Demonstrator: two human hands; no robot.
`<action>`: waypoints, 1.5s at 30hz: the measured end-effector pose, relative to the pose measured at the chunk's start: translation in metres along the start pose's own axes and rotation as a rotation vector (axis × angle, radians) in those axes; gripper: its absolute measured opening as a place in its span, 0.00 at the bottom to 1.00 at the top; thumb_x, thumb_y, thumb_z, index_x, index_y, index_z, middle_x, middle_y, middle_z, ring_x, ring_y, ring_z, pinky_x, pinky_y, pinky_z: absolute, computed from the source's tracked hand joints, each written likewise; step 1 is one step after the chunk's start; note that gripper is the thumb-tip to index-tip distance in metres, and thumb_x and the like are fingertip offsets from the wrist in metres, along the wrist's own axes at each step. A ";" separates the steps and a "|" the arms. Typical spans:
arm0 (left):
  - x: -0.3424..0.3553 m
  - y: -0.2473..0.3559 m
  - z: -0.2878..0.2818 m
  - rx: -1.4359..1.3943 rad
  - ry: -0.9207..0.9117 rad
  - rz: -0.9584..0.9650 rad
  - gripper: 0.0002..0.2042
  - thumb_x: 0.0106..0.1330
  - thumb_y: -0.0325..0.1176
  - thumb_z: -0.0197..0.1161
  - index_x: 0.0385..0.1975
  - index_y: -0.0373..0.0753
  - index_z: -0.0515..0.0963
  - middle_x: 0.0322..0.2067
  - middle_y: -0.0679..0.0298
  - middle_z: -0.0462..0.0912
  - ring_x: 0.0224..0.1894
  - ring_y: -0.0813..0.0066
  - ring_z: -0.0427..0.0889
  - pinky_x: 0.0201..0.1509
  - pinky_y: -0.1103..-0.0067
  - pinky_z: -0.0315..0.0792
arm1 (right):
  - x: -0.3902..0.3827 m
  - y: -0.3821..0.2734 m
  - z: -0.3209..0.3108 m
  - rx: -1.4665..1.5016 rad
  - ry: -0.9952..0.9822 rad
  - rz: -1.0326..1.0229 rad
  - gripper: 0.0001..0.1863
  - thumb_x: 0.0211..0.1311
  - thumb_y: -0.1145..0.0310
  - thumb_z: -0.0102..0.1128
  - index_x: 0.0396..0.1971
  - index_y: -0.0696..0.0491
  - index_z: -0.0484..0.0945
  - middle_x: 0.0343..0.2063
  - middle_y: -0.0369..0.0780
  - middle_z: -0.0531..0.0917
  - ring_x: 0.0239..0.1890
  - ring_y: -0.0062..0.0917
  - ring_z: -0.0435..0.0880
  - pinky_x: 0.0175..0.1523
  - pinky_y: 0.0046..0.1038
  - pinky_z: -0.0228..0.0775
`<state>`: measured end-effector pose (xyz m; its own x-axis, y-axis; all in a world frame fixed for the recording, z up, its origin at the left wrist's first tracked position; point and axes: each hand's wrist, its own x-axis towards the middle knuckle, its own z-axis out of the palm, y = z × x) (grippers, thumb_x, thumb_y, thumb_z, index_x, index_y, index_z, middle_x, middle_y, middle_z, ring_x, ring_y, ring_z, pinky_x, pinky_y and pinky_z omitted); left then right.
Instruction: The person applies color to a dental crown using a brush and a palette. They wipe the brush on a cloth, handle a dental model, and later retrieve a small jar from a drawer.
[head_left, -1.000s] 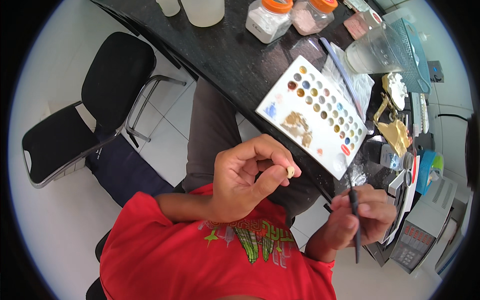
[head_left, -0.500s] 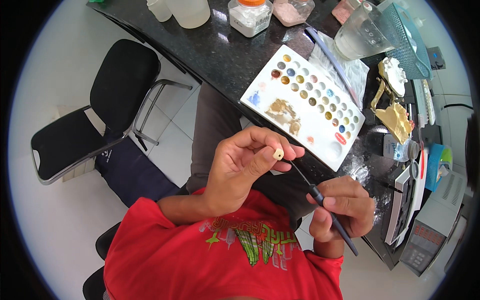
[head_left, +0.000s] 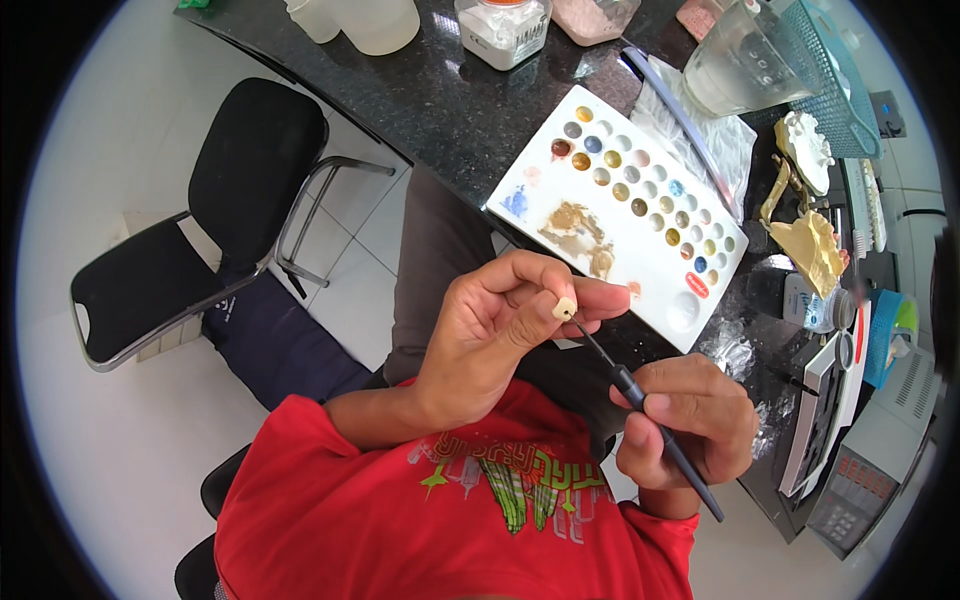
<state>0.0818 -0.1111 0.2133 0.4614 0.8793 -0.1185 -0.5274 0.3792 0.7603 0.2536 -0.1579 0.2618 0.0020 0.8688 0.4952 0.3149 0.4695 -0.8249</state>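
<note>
the paint palette lies on the countertop, behind the left hand; the right hand sits right of it; a chair stands left.

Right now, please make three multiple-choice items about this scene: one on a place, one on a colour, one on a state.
1. Where does the paint palette lie?
A. on the dark countertop
B. on the black chair
C. on the floor

2. What colour is the person's shirt?
A. blue
B. red
C. white

3. What is the tip of the thin brush doing?
A. resting in a palette well
B. lying on the counter
C. meeting the small cream-coloured piece

Answers: 1 A, the palette sits flat on the counter. 2 B, the shirt is red. 3 C, the right hand aims the brush at the piece pinched by the left hand.
</note>
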 end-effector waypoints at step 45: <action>0.000 -0.001 0.001 0.042 0.005 0.030 0.08 0.75 0.36 0.54 0.40 0.39 0.69 0.44 0.46 0.83 0.52 0.57 0.83 0.57 0.69 0.80 | 0.002 0.001 -0.001 0.022 -0.024 0.014 0.13 0.44 0.81 0.73 0.32 0.58 0.80 0.23 0.44 0.84 0.23 0.30 0.86 0.26 0.25 0.80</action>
<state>0.0826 -0.1120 0.2130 0.4423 0.8915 -0.0981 -0.5107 0.3403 0.7896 0.2550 -0.1561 0.2623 -0.0168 0.8788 0.4769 0.2943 0.4602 -0.8376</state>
